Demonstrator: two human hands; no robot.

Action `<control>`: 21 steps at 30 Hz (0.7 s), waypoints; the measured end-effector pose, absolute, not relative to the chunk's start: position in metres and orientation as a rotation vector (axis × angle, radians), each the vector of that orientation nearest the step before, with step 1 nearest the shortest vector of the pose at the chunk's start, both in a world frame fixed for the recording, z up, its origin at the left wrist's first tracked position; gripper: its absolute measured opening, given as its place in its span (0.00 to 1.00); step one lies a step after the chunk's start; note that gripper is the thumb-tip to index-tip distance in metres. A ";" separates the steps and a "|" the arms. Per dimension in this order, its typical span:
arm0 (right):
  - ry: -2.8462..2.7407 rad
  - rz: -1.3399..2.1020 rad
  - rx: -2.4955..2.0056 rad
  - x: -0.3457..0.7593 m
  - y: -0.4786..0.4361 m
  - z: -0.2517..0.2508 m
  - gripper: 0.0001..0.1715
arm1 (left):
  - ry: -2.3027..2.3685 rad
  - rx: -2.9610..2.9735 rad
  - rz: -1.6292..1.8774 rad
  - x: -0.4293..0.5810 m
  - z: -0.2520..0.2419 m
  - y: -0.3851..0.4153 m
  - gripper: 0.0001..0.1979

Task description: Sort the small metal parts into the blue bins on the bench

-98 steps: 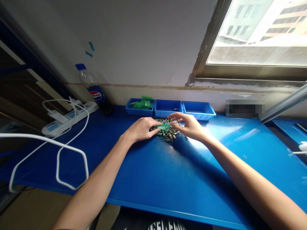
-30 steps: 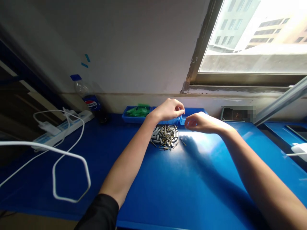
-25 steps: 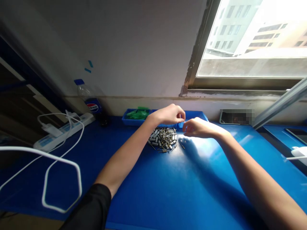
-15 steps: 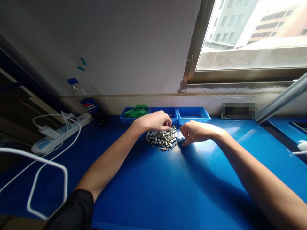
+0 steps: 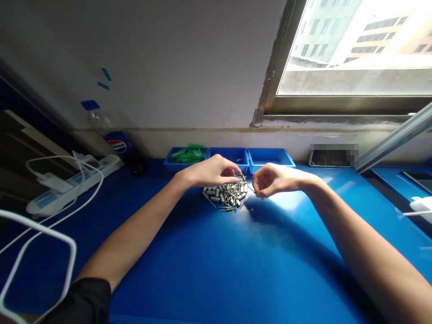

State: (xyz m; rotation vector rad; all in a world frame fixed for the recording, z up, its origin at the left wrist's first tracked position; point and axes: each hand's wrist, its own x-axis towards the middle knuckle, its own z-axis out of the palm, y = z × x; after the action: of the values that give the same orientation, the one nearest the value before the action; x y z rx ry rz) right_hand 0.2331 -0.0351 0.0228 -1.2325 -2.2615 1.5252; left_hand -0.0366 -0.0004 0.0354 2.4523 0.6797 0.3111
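Observation:
A small pile of metal pins and grey sleeves [image 5: 225, 195] lies on the blue table [image 5: 216, 261]. My left hand [image 5: 209, 170] hovers over the back of the pile, its fingertips pinched together on a small part from it. Just right of the pile, my right hand [image 5: 270, 179] is curled, thumb and fingers pinching a thin pin I can barely make out. Behind the pile stand three blue bins: the left bin [image 5: 185, 156] holds green parts, the middle bin [image 5: 236, 155] a few small pieces, and the right bin [image 5: 270, 157] shows nothing inside.
A cola bottle [image 5: 111, 135] stands at the back left by the wall. A white power strip [image 5: 67, 184] and looping white cable [image 5: 37, 234] lie at the left. A window fills the upper right. A white object [image 5: 420, 206] sits at the far right edge.
Both hands came down from above the bins to the pile. The left hand now pinches at the pile's back edge; the right hand lifted slightly beside it. The view shifted right.

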 end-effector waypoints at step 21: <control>-1.803 1.409 -1.124 0.224 -0.036 0.023 0.23 | 0.781 2.698 0.550 -0.024 0.024 -0.005 0.09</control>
State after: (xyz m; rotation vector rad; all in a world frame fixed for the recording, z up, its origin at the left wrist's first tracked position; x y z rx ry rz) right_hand 0.2235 -0.0356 0.0234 -1.1243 -1.8030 1.4089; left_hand -0.0240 -0.0046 0.0243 2.6982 0.7808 0.5503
